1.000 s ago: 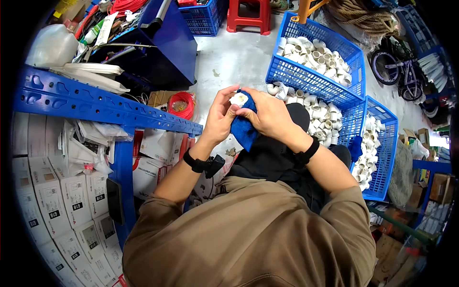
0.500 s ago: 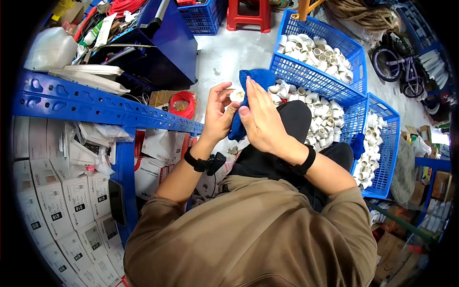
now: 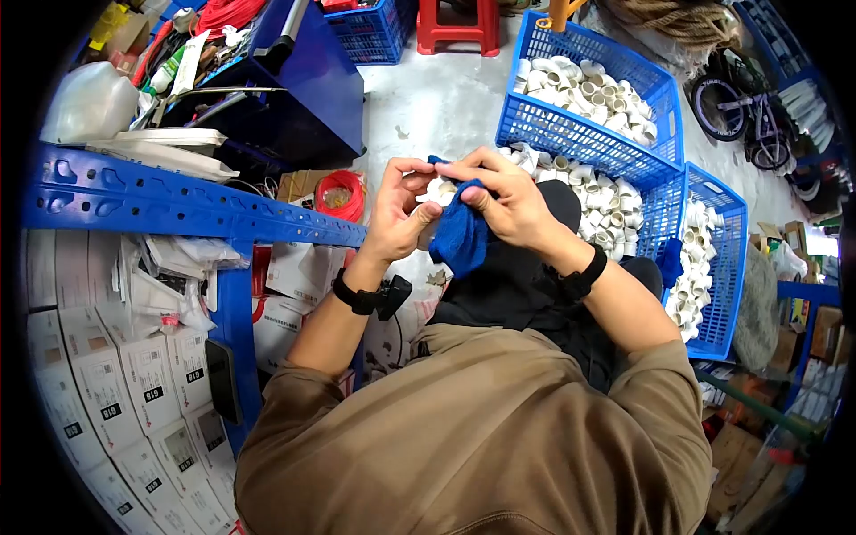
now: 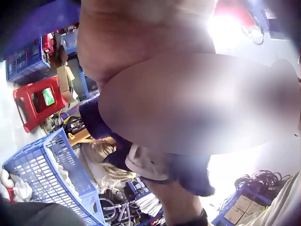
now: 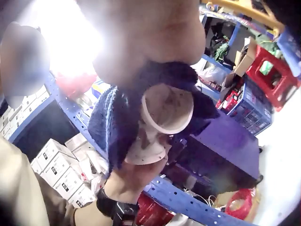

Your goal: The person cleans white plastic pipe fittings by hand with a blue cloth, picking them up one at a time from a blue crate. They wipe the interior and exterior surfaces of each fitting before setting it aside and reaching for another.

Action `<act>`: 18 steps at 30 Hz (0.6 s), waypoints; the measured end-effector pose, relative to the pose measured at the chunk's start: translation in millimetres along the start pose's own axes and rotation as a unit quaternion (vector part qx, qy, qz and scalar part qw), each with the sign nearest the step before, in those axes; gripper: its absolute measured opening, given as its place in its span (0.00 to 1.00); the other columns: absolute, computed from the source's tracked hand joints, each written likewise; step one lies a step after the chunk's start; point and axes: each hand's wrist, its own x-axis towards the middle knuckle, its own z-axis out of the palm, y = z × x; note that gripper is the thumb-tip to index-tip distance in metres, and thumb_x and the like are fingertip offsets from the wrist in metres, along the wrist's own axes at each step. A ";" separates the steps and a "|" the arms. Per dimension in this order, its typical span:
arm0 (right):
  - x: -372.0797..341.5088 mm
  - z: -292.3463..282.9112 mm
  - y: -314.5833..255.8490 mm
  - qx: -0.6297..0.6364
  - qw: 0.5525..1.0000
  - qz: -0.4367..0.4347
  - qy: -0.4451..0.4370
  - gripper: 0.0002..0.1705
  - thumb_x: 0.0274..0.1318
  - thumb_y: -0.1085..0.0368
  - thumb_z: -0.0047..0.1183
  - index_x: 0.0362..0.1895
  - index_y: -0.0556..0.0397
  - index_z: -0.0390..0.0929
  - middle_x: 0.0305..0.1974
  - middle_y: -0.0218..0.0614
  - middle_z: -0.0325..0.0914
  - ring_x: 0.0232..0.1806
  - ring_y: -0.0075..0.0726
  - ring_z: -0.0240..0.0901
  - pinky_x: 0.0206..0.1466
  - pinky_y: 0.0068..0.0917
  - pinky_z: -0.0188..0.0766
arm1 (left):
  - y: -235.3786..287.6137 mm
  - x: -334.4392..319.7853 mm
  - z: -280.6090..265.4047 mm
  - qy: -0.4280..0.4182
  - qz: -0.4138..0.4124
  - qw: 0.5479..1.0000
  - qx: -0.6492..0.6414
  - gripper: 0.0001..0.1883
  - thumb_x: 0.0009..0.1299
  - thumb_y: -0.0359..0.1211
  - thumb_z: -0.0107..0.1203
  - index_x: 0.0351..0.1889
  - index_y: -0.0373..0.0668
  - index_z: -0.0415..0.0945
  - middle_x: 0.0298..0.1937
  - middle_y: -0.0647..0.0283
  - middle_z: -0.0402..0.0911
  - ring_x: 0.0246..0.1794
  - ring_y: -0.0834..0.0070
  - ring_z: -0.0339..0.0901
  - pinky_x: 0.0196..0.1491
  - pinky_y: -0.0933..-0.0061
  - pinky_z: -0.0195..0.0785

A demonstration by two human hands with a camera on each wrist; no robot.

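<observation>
A white plastic pipe elbow [image 3: 440,190] is gripped between the thumb and fingers of my left hand [image 3: 395,214], in front of my lap. My right hand [image 3: 517,201] pinches a dark blue cloth [image 3: 461,236] against the elbow, and the cloth's lower end hangs down. From the right wrist, the elbow [image 5: 146,143] shows its round open mouth, dark smudges inside, with the cloth [image 5: 106,125] draped around its side. A large blur covers much of the left wrist view; below it appear the cloth [image 4: 91,115] and part of the elbow [image 4: 146,162].
Blue plastic crates [image 3: 588,147] full of similar white fittings stand ahead and to the right. A blue shelf beam [image 3: 205,201] runs close by my left arm, above stacked white boxes [image 3: 134,357]. A red stool [image 3: 457,27] and a dark blue cabinet [image 3: 312,98] stand farther off.
My right hand was laid with straight fingers along the cloth half a second ago; now its fingers bend and pinch the cloth at the elbow. The left hand keeps its grip.
</observation>
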 end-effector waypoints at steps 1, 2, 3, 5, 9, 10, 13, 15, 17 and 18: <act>0.5 -0.2 -2.4 0.005 0.996 0.077 0.034 0.18 0.68 0.57 0.56 0.56 0.51 0.82 0.41 0.36 0.79 0.43 0.32 0.75 0.48 0.27 0.72 | 2.3 0.2 0.2 -0.012 0.000 1.000 -0.007 0.33 0.68 0.39 0.68 0.63 0.42 0.58 0.55 0.52 0.79 0.55 0.69 0.78 0.55 0.70 0.72; 0.5 0.1 -3.3 0.011 0.986 0.153 0.068 0.19 0.70 0.56 0.54 0.56 0.52 0.81 0.41 0.34 0.80 0.43 0.29 0.75 0.48 0.26 0.72 | 5.8 0.7 1.3 -0.024 -0.001 1.000 -0.013 0.34 0.67 0.39 0.68 0.64 0.42 0.57 0.55 0.51 0.80 0.55 0.69 0.79 0.55 0.70 0.73; 4.1 7.7 5.8 0.224 0.932 0.250 0.139 0.21 0.71 0.54 0.51 0.58 0.56 0.80 0.41 0.33 0.82 0.44 0.27 0.75 0.49 0.26 0.73 | 10.8 1.2 7.5 -0.028 0.011 0.999 -0.022 0.37 0.67 0.39 0.69 0.66 0.41 0.56 0.53 0.51 0.81 0.55 0.67 0.79 0.56 0.70 0.73; -9.4 9.2 5.8 0.358 0.901 0.205 0.137 0.24 0.74 0.53 0.47 0.63 0.55 0.74 0.47 0.36 0.81 0.49 0.28 0.74 0.53 0.28 0.73 | 14.6 5.3 13.5 -0.016 0.014 0.997 -0.072 0.37 0.70 0.39 0.65 0.69 0.40 0.53 0.55 0.50 0.80 0.56 0.67 0.79 0.58 0.67 0.74; -13.4 -4.2 32.0 0.188 0.955 0.224 0.043 0.34 0.69 0.59 0.51 0.73 0.60 0.59 0.62 0.52 0.71 0.61 0.47 0.73 0.64 0.37 0.70 | 17.5 9.6 12.2 0.088 -0.022 0.992 -0.083 0.30 0.76 0.38 0.57 0.69 0.40 0.54 0.56 0.52 0.79 0.54 0.69 0.79 0.57 0.68 0.74; -13.2 -4.7 14.6 0.028 0.988 0.152 0.003 0.38 0.65 0.56 0.54 0.73 0.61 0.59 0.61 0.54 0.71 0.61 0.50 0.72 0.64 0.39 0.69 | 19.8 10.2 13.7 0.106 -0.040 0.990 -0.082 0.28 0.76 0.37 0.57 0.68 0.40 0.55 0.55 0.53 0.79 0.53 0.71 0.80 0.56 0.69 0.75; -8.6 9.5 -25.4 -0.350 0.936 -0.030 -0.004 0.53 0.52 0.42 0.64 0.69 0.68 0.59 0.59 0.57 0.71 0.62 0.57 0.68 0.66 0.42 0.67 | 9.4 11.7 18.5 0.143 -0.076 0.985 -0.061 0.24 0.77 0.35 0.57 0.65 0.40 0.58 0.51 0.56 0.81 0.48 0.75 0.79 0.51 0.74 0.74; -8.6 10.6 -21.5 -0.404 0.914 -0.029 -0.010 0.54 0.48 0.42 0.66 0.68 0.70 0.61 0.53 0.54 0.74 0.55 0.54 0.72 0.55 0.38 0.73 | 9.1 14.4 21.6 0.163 -0.096 0.980 -0.058 0.23 0.77 0.35 0.57 0.64 0.40 0.59 0.49 0.57 0.82 0.46 0.77 0.79 0.49 0.76 0.73; -7.4 5.5 -7.6 -0.372 0.928 -0.030 0.002 0.50 0.49 0.44 0.67 0.66 0.67 0.65 0.46 0.48 0.76 0.47 0.50 0.75 0.46 0.37 0.75 | 13.0 15.5 26.8 0.165 -0.095 0.979 -0.076 0.22 0.76 0.34 0.58 0.61 0.40 0.61 0.48 0.58 0.81 0.45 0.79 0.77 0.47 0.79 0.71; -6.1 3.8 3.9 -0.351 0.935 -0.053 0.027 0.46 0.50 0.46 0.67 0.64 0.65 0.67 0.43 0.46 0.77 0.43 0.49 0.76 0.41 0.37 0.75 | 10.7 15.9 28.3 0.165 -0.096 0.979 -0.076 0.22 0.76 0.34 0.58 0.61 0.40 0.61 0.48 0.58 0.81 0.45 0.79 0.77 0.47 0.79 0.71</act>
